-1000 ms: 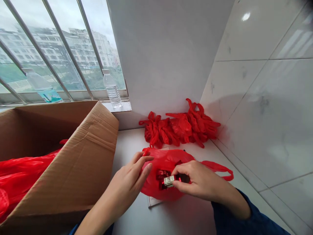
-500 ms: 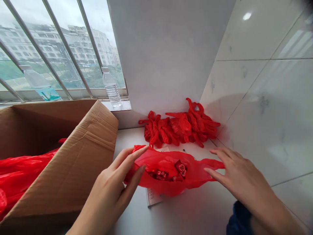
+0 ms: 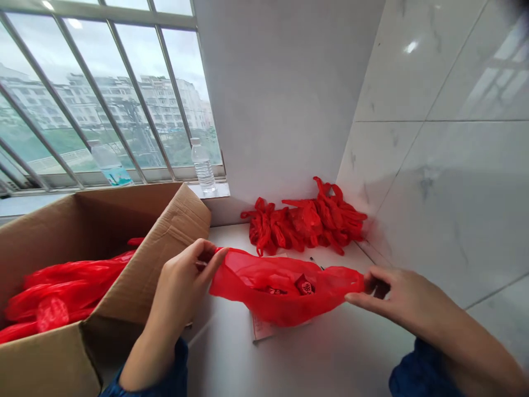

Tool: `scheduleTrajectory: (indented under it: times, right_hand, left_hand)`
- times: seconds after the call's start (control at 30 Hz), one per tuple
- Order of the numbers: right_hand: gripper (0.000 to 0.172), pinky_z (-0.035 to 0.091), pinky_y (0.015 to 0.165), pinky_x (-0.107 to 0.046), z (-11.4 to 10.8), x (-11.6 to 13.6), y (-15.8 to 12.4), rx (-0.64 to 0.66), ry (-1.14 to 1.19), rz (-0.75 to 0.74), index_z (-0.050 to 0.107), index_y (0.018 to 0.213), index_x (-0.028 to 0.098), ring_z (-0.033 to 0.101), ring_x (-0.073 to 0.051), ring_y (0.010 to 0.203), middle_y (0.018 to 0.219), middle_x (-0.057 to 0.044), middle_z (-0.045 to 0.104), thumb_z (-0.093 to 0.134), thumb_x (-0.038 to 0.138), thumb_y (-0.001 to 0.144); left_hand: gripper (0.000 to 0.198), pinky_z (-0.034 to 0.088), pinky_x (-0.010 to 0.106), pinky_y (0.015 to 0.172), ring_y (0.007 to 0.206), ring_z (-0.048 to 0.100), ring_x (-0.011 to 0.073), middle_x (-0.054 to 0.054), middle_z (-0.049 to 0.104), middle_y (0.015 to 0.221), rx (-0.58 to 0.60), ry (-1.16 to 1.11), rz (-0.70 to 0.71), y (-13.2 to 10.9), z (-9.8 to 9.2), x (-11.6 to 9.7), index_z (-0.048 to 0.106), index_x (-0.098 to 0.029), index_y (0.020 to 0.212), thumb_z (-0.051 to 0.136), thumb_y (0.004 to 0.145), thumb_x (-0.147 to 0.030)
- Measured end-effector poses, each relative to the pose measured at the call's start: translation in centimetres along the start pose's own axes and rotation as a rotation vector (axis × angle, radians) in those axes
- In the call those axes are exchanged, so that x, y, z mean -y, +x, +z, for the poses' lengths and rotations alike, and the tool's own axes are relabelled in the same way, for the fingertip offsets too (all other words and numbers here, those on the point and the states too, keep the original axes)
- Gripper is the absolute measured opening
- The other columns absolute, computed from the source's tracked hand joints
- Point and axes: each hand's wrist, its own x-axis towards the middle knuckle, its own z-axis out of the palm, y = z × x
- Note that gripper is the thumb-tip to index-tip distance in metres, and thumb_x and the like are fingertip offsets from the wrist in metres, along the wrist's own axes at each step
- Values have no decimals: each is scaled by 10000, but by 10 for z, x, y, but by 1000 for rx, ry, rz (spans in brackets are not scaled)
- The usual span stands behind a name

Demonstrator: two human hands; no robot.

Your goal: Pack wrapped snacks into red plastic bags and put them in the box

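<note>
A red plastic bag (image 3: 285, 306) is stretched sideways between my hands above the white surface. Small dark red packets (image 3: 305, 285) with printed labels show inside its open mouth. My left hand (image 3: 192, 270) pinches the bag's left end between thumb and fingers. At the other end, my right hand (image 3: 382, 286) grips the handle the same way. Beneath the bag, partly hidden by it, lies a flat printed item (image 3: 261, 329).
A cardboard box (image 3: 142, 275) holding red bags (image 3: 78, 286) stands at the left. Several tied red bags (image 3: 306, 220) lie against the back wall. Two plastic bottles, one a clear bottle (image 3: 203, 168), stand by the barred window. A tiled wall (image 3: 454, 193) rises at the right.
Both hands have closed on the bag's ends, and its mouth is narrower. The view has shifted, showing more of the box and window.
</note>
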Motion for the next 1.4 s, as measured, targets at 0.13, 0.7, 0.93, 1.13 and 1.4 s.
scheduleTrajectory:
  times: [0.13, 0.7, 0.93, 1.13, 1.4]
  right_hand:
    - [404, 466, 603, -302, 5, 19, 13, -48, 110, -152, 640, 712, 242, 648, -193, 703, 872, -41, 687, 580, 589, 910]
    - [585, 500, 565, -231, 95, 110, 87, 218, 1328, -355, 553, 1329, 232, 605, -122, 657, 900, -7, 672, 765, 455, 831]
    - [465, 292, 412, -215, 108, 110, 95, 174, 1393, -263, 684, 1086, 174, 440, -100, 442, 503, 57, 492, 547, 595, 946]
    - [323, 404, 528, -234, 91, 99, 88, 314, 1263, -442, 715, 1027, 209, 523, -110, 595, 776, -8, 641, 539, 478, 993]
    - [158, 467, 724, -288, 90, 96, 79, -106, 586, -512, 680, 940, 227, 602, -165, 846, 953, -19, 592, 589, 106, 896]
  left_hand:
    - [360, 474, 222, 614, 733, 635, 149, 43, 710, 980, 43, -419, -34, 3, 11, -5, 621, -181, 762, 672, 868, -521]
    - [430, 369, 193, 490, 492, 452, 78, -56, 512, 606, 418, -1081, -41, 15, 97, -33, 637, -183, 1194, 655, 901, -498]
    - [478, 354, 184, 533, 554, 479, 88, -50, 574, 690, 433, -1128, -156, 4, 100, -33, 461, -244, 1231, 713, 866, -422]
    - [362, 403, 218, 590, 523, 437, 79, -53, 539, 698, 455, -1187, -306, 6, 95, -23, 488, -203, 1132, 599, 901, -459]
    - [433, 431, 204, 599, 620, 593, 106, -15, 647, 792, 456, -1117, -308, 4, 91, -22, 583, -203, 1211, 686, 880, -463]
